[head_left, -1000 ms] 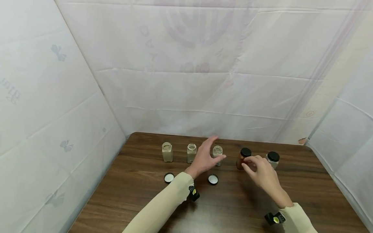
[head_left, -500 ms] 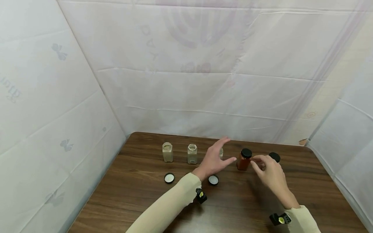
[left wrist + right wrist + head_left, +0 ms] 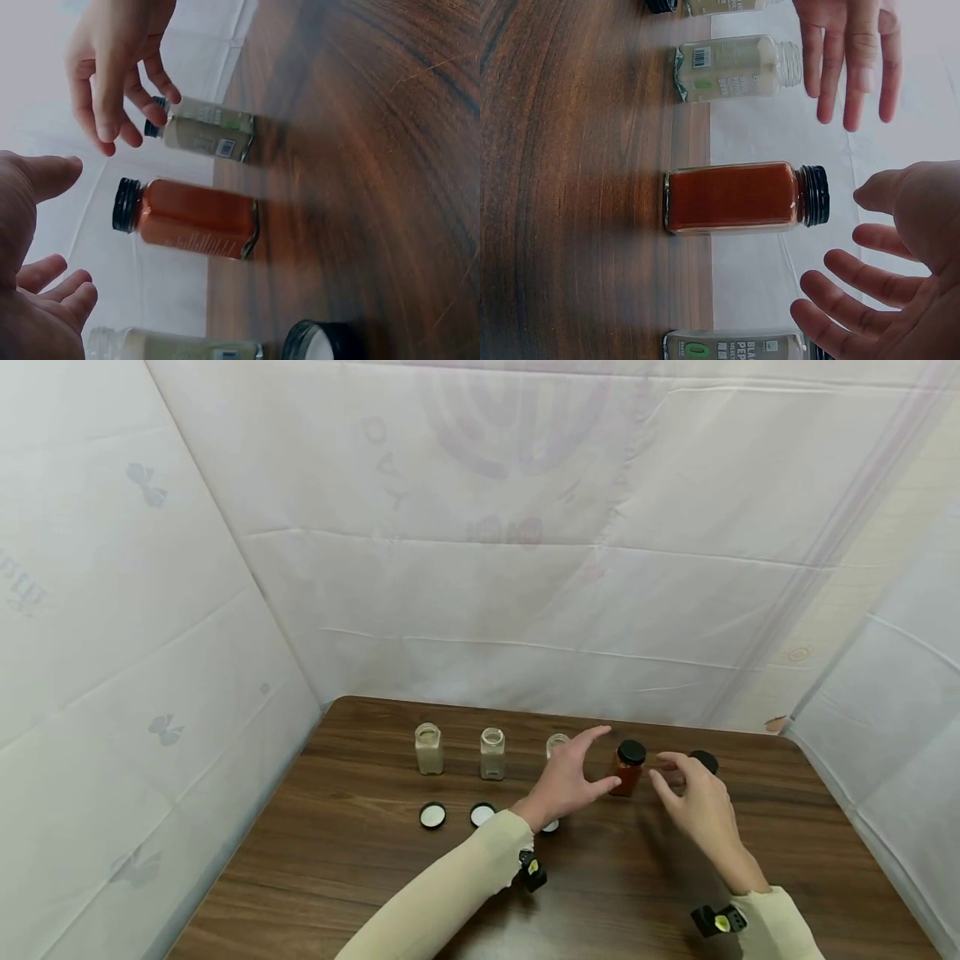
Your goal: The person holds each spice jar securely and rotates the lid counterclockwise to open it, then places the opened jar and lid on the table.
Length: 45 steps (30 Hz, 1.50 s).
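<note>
Jar of red-orange powder stands upright on the worktop, between the two hands and touched by neither. Its flat glass sides look stiff, smooth and perhaps slippery; nearly full, it should feel fairly weighty for its size, and the glass could chip if dropped. One hand would best steady the body low across opposite faces, the other take the side of its black screw cap, which is on. The left hand holds nothing, thumb and fingers spread wide; the right hand is also without a hold, its fingers loosely bent around a narrower gap. Behind the right hand, partly hidden, is a capped pepper jar. To the left stand three uncapped jars with pale contents, one partly behind the left hand, and three upturned black lids lie in front of them. White sheeting hangs beyond.
</note>
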### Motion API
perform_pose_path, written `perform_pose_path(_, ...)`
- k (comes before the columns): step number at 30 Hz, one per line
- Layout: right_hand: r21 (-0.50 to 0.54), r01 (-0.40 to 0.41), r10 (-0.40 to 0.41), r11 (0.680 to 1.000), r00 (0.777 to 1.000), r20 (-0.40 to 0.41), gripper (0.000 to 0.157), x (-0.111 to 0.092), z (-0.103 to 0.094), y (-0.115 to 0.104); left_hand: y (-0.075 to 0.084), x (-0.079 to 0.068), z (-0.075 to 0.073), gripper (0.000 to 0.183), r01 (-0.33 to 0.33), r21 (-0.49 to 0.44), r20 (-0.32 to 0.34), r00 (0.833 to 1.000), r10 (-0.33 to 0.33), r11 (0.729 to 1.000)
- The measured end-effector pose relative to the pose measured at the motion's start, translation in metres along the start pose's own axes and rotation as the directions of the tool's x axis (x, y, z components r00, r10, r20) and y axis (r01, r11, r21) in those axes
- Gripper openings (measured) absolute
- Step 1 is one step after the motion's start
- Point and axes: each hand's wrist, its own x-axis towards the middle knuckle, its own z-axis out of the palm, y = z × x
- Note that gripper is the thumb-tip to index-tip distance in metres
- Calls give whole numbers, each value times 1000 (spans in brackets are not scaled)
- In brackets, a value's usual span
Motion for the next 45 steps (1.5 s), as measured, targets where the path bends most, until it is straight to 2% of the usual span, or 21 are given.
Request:
perform_pose_path(8,8,-37,37,999,999,14,36,0,0,-1,2,-1,13,75,49,-74,34,998,-46,996)
perform_pose_path(14,18,-44,44,999,999,8,37,3,1,-1,1,3,22,73,112,-68,47,993,-109,991)
perform_pose_path(21,32,-41,41,999,999,-1,37,4,2,0,-2,6,28,71,204,-57,75,977,-200,977)
perform_pose_path(33,39,-57,56,998,998,33,36,7,2,0,-12,16,41,64,319,-85,97,945,-311,944)
perform_pose_path(45,46,-90,87,995,994,61,37,9,5,2,-18,22,47,61,363,-104,110,930,-352,926)
